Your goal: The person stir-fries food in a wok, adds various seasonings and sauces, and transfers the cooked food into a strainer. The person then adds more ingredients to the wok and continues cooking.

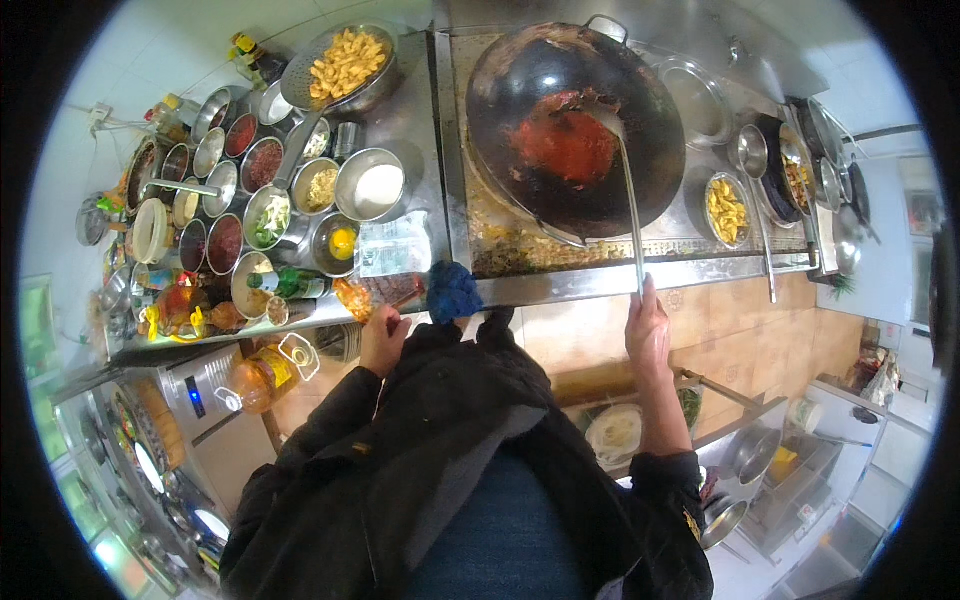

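Observation:
My right hand [648, 330] grips the long metal handle of a wok ladle [632, 206]. Its head dips into a thick red sauce [562, 150] in the bottom of a large dark wok [499, 161] on the range. Close to the counter's front edge is my left hand [384, 339], fingers curled, beside a packet [354, 298] with orange-red contents. Whether its fingers hold anything is hidden. A bunched blue cloth [453, 292] sits at the edge between my hands.
Left of the wok, a perforated strainer with fried pieces [349, 64] tops a bowl. Several seasoning bowls crowd there, with a bowl of white powder [371, 184], an egg bowl [337, 244] and a green bottle [289, 283]. Right of the wok are a bowl of yellow pieces [726, 210] and another ladle [761, 217].

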Available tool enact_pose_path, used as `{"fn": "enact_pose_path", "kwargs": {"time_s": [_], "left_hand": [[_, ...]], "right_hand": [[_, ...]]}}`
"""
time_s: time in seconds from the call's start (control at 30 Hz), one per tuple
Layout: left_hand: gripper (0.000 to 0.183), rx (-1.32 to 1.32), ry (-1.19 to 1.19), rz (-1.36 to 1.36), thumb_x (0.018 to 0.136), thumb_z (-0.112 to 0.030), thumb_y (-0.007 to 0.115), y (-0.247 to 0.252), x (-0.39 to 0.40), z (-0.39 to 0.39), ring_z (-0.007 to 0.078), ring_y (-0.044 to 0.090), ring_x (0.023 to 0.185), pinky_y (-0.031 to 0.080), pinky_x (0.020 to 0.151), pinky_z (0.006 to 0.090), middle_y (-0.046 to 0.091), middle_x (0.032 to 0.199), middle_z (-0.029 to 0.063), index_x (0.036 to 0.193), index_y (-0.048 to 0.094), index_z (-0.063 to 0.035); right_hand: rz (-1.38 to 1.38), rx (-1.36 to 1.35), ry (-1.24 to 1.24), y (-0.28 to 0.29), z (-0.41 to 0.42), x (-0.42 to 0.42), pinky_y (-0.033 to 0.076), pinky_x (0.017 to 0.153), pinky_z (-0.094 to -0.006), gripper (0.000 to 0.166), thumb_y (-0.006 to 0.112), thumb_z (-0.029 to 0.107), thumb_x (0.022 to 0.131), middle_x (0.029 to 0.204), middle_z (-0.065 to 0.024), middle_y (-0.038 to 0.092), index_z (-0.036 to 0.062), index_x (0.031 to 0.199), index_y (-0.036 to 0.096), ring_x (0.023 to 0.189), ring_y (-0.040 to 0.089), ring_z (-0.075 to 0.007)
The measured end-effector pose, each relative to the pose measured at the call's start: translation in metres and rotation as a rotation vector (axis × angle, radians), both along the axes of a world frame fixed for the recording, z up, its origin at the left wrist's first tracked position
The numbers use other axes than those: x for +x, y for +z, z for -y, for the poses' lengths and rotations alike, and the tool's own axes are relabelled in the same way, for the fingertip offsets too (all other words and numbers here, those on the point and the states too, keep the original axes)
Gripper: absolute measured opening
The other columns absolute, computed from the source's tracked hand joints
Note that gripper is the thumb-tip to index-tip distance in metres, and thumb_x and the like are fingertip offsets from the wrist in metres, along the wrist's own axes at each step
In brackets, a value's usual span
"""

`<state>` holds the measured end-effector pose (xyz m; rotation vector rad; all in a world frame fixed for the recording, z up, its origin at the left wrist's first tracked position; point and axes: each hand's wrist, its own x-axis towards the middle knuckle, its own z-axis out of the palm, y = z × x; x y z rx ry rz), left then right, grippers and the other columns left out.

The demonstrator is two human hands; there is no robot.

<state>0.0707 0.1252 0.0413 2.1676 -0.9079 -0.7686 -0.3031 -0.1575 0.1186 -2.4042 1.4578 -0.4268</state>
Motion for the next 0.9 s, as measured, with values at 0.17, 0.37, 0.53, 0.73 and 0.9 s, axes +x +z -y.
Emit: {"fn": "enact_pose_path", "kwargs": {"time_s": [0.17,0.37,0.53,0.73,0.9], "left_hand": [[0.018,-0.139,-0.094,-0.056,0.091,-0.016,0.070,0.010,-0.011,0.022,0.0218,0.060,0.064,0.049,0.062,0.0353,0.059,0.071,0.0097,0.097,0.058,-0.0035],[0.019,-0.197,-0.204,-0.081,0.091,-0.014,0.070,0.015,-0.029,0.073,0.0240,0.060,0.062,0.048,0.061,0.0356,0.058,0.070,0.0101,0.105,0.060,-0.0056],[0.022,-0.368,-0.232,0.064,0.091,-0.008,0.068,0.043,-0.050,0.110,0.0237,0.061,0.065,0.049,0.063,0.0356,0.061,0.079,0.0108,0.112,0.061,-0.0046],[0.022,-0.609,-0.388,0.484,0.087,-0.008,0.070,0.119,-0.114,0.205,0.0335,0.060,0.093,0.049,0.081,0.0419,0.062,0.102,0.0122,0.107,0.063,-0.0013],[0.022,-0.324,-0.533,0.615,0.091,-0.023,0.069,0.100,-0.137,0.270,0.0341,0.062,0.083,0.049,0.074,0.0453,0.056,0.087,0.0125,0.083,0.059,-0.0052]], "right_hand": [[0.073,0.236,-0.181,0.026,0.006,-0.016,0.052,0.062,-0.0469,0.038,0.055,0.017,0.102,0.079,-0.0285,0.066,-0.0053,0.134,0.054,0.072,0.069,-0.0422],[0.228,0.375,-0.341,0.054,0.002,-0.017,0.052,0.066,-0.0443,0.039,0.054,0.017,0.103,0.084,-0.0270,0.068,-0.0056,0.134,0.054,0.074,0.069,-0.0425],[0.046,0.104,-0.082,0.018,0.033,-0.073,0.054,0.065,-0.0459,0.038,0.056,0.013,0.101,0.085,-0.0281,0.069,-0.0043,0.135,0.055,0.076,0.070,-0.0429],[0.355,0.541,-0.167,0.047,0.101,-0.074,0.043,0.047,-0.0320,0.032,0.054,0.023,0.104,0.066,-0.0071,0.057,-0.0017,0.124,0.057,0.051,0.055,-0.0158],[0.877,0.805,-0.209,0.068,0.204,-0.069,0.036,0.037,-0.0266,0.024,0.051,0.027,0.107,0.068,-0.0003,0.048,0.0037,0.110,0.056,0.048,0.045,-0.0071]]}}
